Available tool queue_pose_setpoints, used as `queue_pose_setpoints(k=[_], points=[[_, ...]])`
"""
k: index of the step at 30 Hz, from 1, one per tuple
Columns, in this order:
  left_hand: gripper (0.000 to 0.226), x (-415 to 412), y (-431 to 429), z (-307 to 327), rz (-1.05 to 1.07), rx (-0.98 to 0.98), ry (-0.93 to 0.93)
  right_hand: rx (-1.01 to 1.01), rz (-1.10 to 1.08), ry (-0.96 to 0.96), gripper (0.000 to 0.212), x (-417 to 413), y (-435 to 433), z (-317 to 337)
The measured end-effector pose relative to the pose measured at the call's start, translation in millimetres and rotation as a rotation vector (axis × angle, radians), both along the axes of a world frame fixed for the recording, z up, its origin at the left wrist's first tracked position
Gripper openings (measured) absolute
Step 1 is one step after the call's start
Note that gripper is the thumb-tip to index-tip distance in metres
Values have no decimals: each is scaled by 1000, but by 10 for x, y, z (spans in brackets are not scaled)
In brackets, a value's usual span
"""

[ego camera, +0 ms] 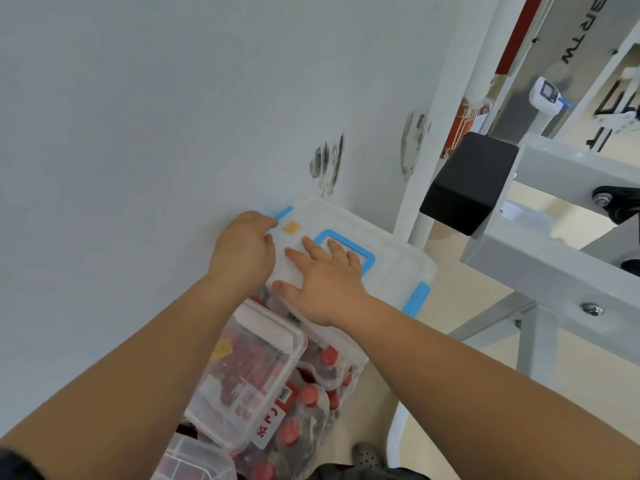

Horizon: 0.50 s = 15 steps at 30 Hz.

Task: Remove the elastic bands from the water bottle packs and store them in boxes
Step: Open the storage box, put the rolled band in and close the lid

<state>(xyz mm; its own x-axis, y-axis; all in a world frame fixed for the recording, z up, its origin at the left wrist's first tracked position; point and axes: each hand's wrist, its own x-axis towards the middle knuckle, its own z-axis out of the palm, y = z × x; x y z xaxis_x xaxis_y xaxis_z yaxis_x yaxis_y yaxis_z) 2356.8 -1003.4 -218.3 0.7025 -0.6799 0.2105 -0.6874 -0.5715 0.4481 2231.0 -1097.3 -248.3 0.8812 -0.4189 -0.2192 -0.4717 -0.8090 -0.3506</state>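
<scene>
A translucent white storage box (391, 258) with a lid, a blue handle and blue side clasps stands against the wall. My right hand (323, 277) lies flat on the lid, fingers spread over the blue handle. My left hand (244, 249) curls over the lid's left edge beside the blue clasp (282, 213). Below the box lie shrink-wrapped packs of red-capped water bottles (311, 403). A smaller clear box (249, 372) holding red-labelled bottles rests on the packs. No elastic band is visible.
A grey wall fills the left side. A white metal frame with a black block (467, 181) and grey beams stands to the right. Another clear lid (194, 459) shows at the bottom, and a grey shoe (367, 453) on the pale floor.
</scene>
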Motion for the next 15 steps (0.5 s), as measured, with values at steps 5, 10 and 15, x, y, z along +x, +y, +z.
queue_pose_setpoints(k=[5,10,15], points=[[34,-166,205,-23,-69,101,33,26,0,-51,77,-109,-48,14],[38,-344,471,11,-76,66,19,-27,-33,-177,70,-225,14,149],[36,-461,856,130,-55,28,12,0,-35,-231,67,-343,263,294]])
